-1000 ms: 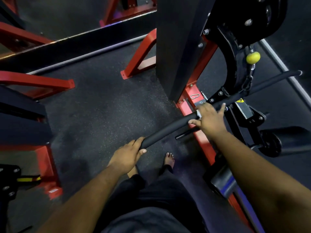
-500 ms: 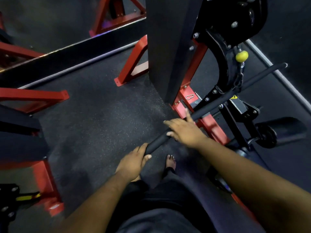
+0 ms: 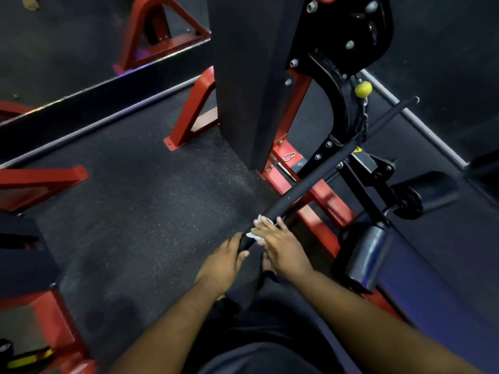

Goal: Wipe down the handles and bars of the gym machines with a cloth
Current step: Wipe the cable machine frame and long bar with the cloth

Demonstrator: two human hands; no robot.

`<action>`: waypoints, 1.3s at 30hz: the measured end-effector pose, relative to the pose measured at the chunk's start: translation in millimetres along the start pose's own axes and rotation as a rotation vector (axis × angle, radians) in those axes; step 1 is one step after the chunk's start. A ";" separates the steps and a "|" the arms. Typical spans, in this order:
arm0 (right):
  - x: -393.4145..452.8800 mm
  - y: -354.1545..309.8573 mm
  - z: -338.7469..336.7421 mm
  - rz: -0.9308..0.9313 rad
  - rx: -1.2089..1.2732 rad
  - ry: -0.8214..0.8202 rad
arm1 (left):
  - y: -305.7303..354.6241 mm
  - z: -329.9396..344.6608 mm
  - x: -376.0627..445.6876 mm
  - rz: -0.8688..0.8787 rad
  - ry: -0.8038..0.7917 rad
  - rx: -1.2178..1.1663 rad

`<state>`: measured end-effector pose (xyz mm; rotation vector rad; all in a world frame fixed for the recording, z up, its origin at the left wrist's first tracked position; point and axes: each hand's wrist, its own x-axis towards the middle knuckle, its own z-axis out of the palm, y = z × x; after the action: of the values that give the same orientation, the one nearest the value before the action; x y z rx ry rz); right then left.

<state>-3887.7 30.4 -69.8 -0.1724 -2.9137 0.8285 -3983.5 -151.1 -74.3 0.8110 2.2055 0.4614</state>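
The red-black gym machine (image 3: pixel 302 109) stands on dark floor (image 3: pixel 135 198). Its long black bar (image 3: pixel 310 190) runs diagonal w/ near end low. Left hand (image 3: pixel 224 265) grips this end. Right hand (image 3: pixel 280 247), fingers rather straight, presses white cloth (image 3: pixel 255 234) on bar, just beside left.

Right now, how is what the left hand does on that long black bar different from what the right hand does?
The left hand grips the near end of the black bar bare, fingers curled round it; the right hand lies farther up the bar with straighter fingers. The right hand presses a white cloth against the bar; the left hand has no cloth. Both touch the same bar, close together.
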 end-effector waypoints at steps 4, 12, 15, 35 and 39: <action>-9.7 22.9 -21.2 0.659 0.542 0.563 | -4.8 -9.9 1.2 0.009 0.053 0.001; 105.0 84.1 -42.3 1.259 1.401 0.906 | -2.9 -10.6 1.3 -0.019 0.039 -0.006; 120.9 46.9 -32.2 1.365 1.502 0.863 | 1.1 -7.4 -1.0 -0.054 0.077 -0.005; 58.5 -23.6 18.1 1.127 1.438 0.332 | 1.8 -15.1 -2.9 -0.032 0.112 -0.015; 28.3 -33.2 26.0 0.960 1.132 0.081 | -1.2 -19.6 -3.5 0.020 0.117 -0.056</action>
<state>-3921.8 -7.2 -72.2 -1.4066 -1.7091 2.2716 -3996.6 -155.9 -60.1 0.7947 2.2828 0.5912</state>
